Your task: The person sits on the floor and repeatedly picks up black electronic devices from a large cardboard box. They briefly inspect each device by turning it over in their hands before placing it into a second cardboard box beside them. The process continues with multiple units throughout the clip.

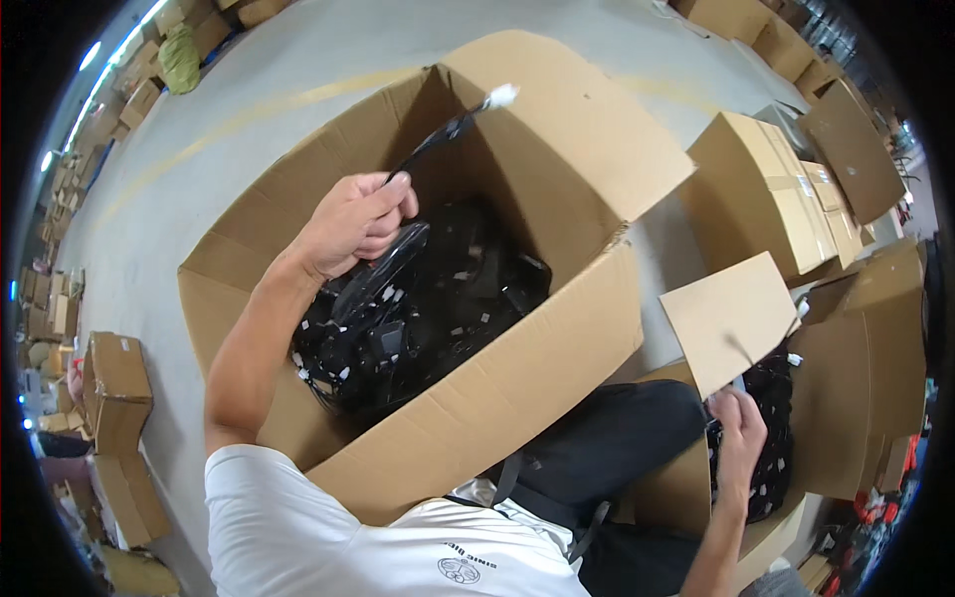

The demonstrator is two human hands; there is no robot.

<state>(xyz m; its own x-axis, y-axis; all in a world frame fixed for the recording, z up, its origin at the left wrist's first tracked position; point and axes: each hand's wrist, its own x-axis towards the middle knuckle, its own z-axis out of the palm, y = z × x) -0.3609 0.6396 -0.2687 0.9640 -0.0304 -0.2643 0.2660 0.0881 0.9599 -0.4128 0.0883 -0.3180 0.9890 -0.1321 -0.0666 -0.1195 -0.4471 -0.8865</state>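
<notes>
My left hand (360, 221) is closed around a black cable (435, 142) above a large open cardboard box (468, 428). The cable's white connector end sticks up toward the far wall, and a dark loop hangs below my fist. Inside that box lies a heap of black cables (438, 308) with small white connectors. To the right, my right hand (738, 430) is closed at the near edge of a smaller open box (831, 398). Something pale shows at its fingertips, too small to name. More black cables (768, 468) with white ends fill this second box.
A raised cardboard flap (726, 318) stands just beyond my right hand. My bent leg (617, 438) is between the two boxes. Farther right are closed cartons (761, 189). Another carton (119, 368) stands at the left, and a yellow line (249, 111) crosses the grey floor.
</notes>
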